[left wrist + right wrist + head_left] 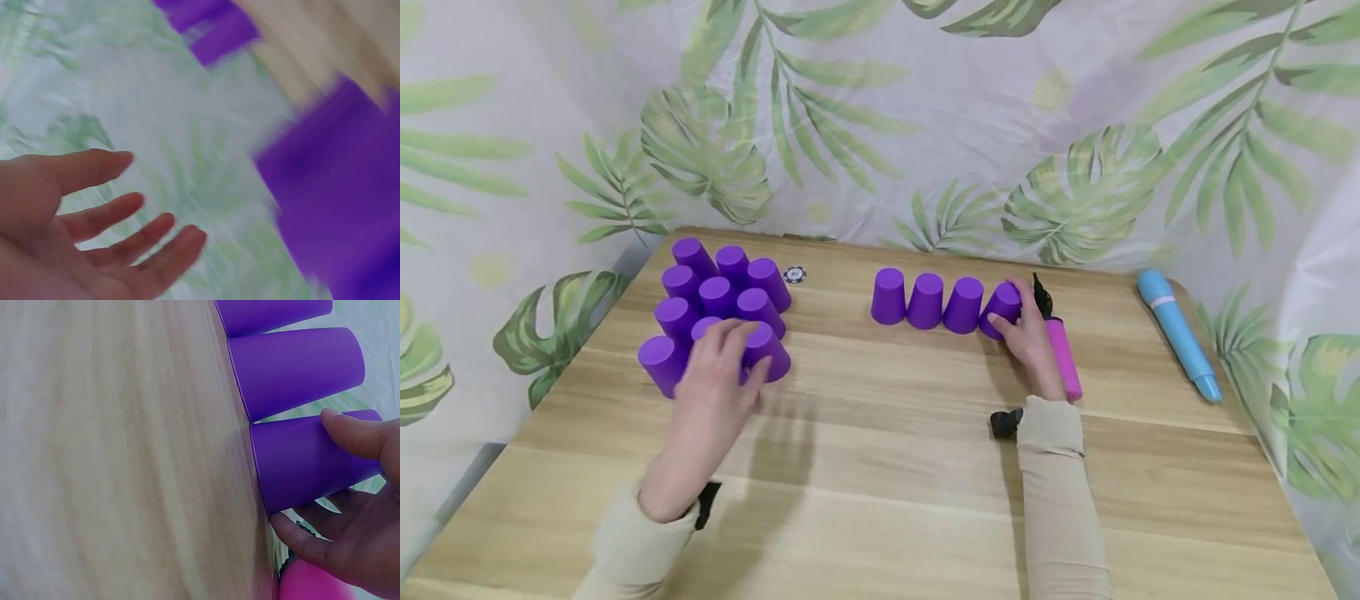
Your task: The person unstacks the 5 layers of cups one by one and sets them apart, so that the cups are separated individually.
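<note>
My right hand (1032, 342) holds an upside-down purple cup (1004, 302) at the right end of a row. The thumb lies on one side and the fingers on the other; in the right wrist view the rim of the cup (300, 456) is on the wooden table. Three more upturned purple cups (927, 302) stand left of it, close side by side. Over the near edge of a block of several upturned cups (718, 296) at the left is my left hand (715, 392). Its fingers are spread and nothing lies between them in the left wrist view.
A pink cylinder (1063, 358) with a black end lies just right of my right hand. Farther right is a light blue pen-shaped thing (1180, 333). A poker chip (795, 274) lies beside the block's far corner. Leaf-patterned cloth (865, 108) hangs behind the table (887, 467).
</note>
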The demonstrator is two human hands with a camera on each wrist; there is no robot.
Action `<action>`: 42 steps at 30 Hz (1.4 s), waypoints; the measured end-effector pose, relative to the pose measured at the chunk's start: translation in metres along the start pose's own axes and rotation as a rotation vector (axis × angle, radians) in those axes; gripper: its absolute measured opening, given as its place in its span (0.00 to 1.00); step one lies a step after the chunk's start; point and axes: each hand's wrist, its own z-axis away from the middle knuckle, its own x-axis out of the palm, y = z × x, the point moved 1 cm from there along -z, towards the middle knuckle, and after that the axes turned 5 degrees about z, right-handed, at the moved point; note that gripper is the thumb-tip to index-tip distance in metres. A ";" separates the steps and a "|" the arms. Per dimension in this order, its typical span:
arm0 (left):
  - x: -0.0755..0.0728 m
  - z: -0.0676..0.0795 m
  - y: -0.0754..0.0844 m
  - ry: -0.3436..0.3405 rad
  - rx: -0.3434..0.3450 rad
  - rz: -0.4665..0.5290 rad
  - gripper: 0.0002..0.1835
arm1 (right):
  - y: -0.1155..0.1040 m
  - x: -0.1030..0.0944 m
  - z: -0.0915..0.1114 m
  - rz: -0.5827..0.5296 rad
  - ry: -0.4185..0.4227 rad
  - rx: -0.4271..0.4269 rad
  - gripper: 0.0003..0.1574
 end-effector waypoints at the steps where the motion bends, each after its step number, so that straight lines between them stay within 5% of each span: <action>1: 0.006 -0.006 0.008 -0.010 0.040 0.037 0.25 | -0.001 -0.001 -0.001 -0.002 0.004 0.001 0.42; 5: 0.045 -0.031 0.035 -0.128 0.095 0.176 0.28 | -0.003 -0.003 -0.001 0.001 0.008 -0.001 0.42; 9: 0.092 -0.060 0.049 -0.230 0.045 0.214 0.32 | -0.003 -0.003 0.000 0.011 -0.002 0.006 0.42; 15: 0.150 -0.094 0.041 -0.289 -0.079 0.102 0.34 | -0.003 0.004 0.002 -0.001 -0.022 0.018 0.41; 20: 0.174 -0.100 0.030 -0.336 -0.183 0.032 0.31 | -0.002 0.006 0.003 -0.008 -0.018 0.022 0.42; 28: 0.174 -0.104 0.024 -0.267 -0.150 0.001 0.22 | -0.001 0.003 0.000 -0.004 0.011 0.018 0.42; 42: 0.099 -0.098 -0.017 -0.094 -0.242 -0.091 0.18 | -0.003 0.001 -0.001 0.009 0.009 0.010 0.42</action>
